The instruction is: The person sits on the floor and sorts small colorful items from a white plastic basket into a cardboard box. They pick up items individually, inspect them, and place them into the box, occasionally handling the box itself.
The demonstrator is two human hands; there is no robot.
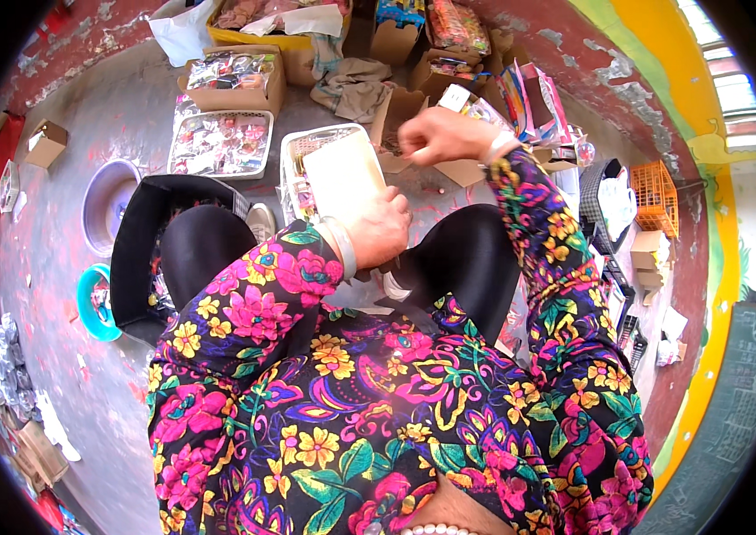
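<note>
My left hand point(378, 230) is closed on the lower right part of a pale cream card point(341, 174), or a thin stack of it. The card lies tilted over a white plastic basket point(285, 169) that holds small packaged items. My right hand point(446, 137) is raised to the right of the card, with its fingers curled together. Whatever it may hold is too small or hidden to make out. Beneath it stands an open cardboard box point(460, 171).
A second white basket point(262, 159) of packets stands left, with a filled cardboard box point(273, 89) behind it. Nearer are a black bin point(133, 267), a purple basin point(93, 209) and a turquoise basin point(86, 303). An orange crate point(653, 198) is by the right wall.
</note>
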